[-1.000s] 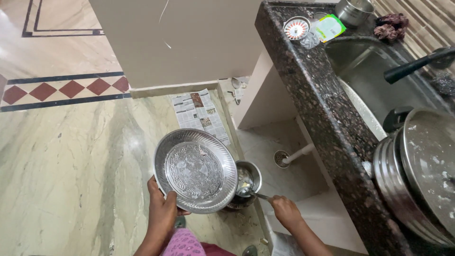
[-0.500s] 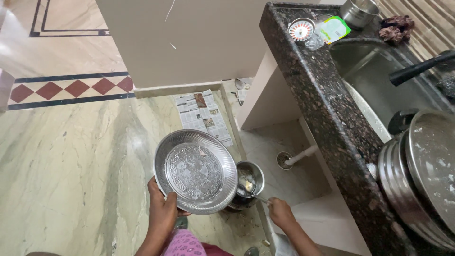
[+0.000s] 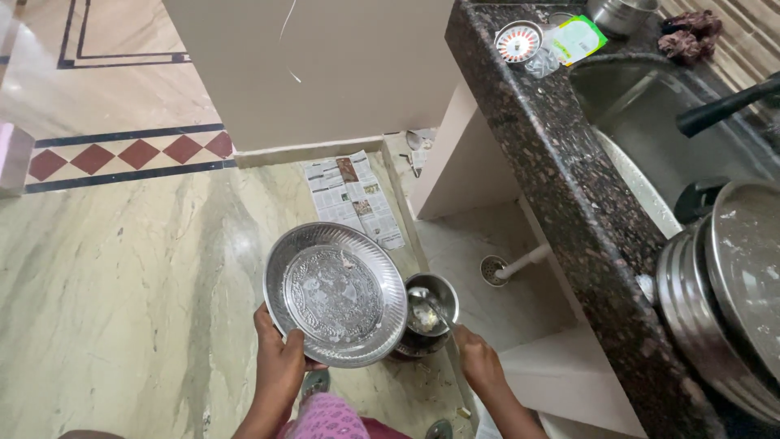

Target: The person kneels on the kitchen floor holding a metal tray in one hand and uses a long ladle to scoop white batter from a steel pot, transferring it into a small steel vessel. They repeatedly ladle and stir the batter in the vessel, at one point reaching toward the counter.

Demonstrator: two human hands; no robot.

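Note:
My left hand (image 3: 280, 362) grips the near rim of a round steel plate (image 3: 335, 293) with an embossed centre, held tilted above the floor. Just right of the plate, a small steel bowl (image 3: 431, 313) with food scraps sits low near the floor. My right hand (image 3: 479, 362) holds a steel spoon (image 3: 429, 305) whose head reaches into that bowl. Part of the bowl is hidden behind the plate.
A dark granite counter (image 3: 561, 187) runs along the right with a sink (image 3: 650, 138), a black tap (image 3: 723, 110) and stacked steel plates (image 3: 723, 301). A sheet of newspaper (image 3: 353, 195) lies on the marble floor. A floor drain (image 3: 493, 270) and white pipe sit under the counter.
The view has shifted slightly. My right hand moved left toward the bowl with the spoon. The plate stays in my left hand.

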